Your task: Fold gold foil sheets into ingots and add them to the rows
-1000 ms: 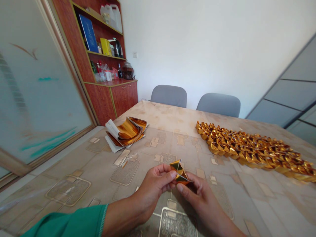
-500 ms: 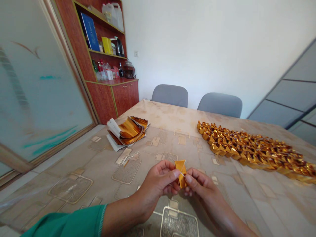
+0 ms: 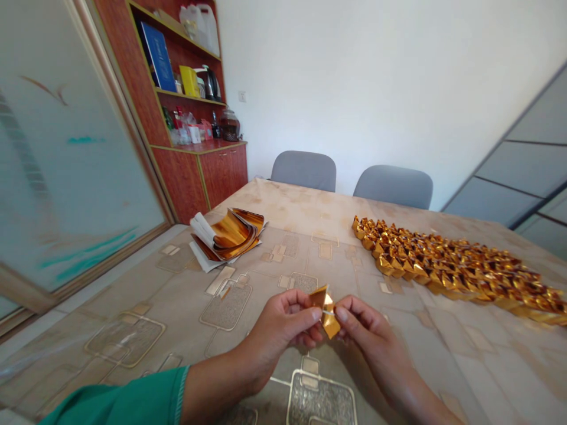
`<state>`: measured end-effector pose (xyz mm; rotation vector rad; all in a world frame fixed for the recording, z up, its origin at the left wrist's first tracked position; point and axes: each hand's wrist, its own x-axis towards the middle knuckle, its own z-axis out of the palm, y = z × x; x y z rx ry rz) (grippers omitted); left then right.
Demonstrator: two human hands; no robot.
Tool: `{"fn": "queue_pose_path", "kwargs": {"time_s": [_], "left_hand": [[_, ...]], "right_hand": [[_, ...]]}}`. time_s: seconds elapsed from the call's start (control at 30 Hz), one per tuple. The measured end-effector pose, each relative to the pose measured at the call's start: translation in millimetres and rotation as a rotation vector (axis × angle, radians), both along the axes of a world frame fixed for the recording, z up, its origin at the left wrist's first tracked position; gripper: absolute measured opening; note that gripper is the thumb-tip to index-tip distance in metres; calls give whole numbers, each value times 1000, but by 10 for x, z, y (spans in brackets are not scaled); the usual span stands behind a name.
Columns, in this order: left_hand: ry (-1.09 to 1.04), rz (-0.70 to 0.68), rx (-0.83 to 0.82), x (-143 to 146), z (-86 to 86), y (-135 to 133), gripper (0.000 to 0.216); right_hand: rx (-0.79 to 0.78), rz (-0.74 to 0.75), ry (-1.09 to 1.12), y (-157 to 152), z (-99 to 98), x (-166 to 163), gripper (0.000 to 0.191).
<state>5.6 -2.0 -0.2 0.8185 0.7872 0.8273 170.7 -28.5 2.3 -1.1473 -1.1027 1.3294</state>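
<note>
Between my two hands, above the near part of the table, is a small folded piece of gold foil paper (image 3: pixel 329 322). My left hand (image 3: pixel 287 321) pinches its left side, thumb on top and the other fingers curled beneath. From the right, my right hand (image 3: pixel 365 327) grips the opposite side between thumb and fingers. A pale strip crosses the middle of the piece, and its upper part stands up at an angle. The fingers hide parts of both edges.
A loose stack of gold foil sheets (image 3: pixel 234 233) with white backs lies curled at the left. Rows of folded gold foil pieces (image 3: pixel 447 268) fill the table's right side. Beyond the patterned tablecloth (image 3: pixel 283 206) stand two grey chairs (image 3: pixel 303 170). A red-brown cabinet (image 3: pixel 199 177) is at the back left.
The gold foil piece has tilted and opened out between my fingers; its top flap now stands away and the lower part catches light. Both hands stay in nearly the same place.
</note>
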Motion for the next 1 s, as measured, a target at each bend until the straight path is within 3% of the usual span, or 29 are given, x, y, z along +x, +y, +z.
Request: {"fn": "queue_pose_path", "kwargs": {"time_s": [0.1,0.2,0.57,1.0], "left_hand": [[18,-46,-75,-6,21,5,33],[-2,-15,-109,-9,22,10,34],[4,128,-2,32,-13,-2,35],[32,155,61,35,-36,6,30]], "right_hand": [[53,-84,-75,-2,34,27,41],[81,-51,-97,-28,51,18,38],[41,-21,62,-76,-95,-120,28],[121,-77,-146,-108,-100,-150,21]]}}
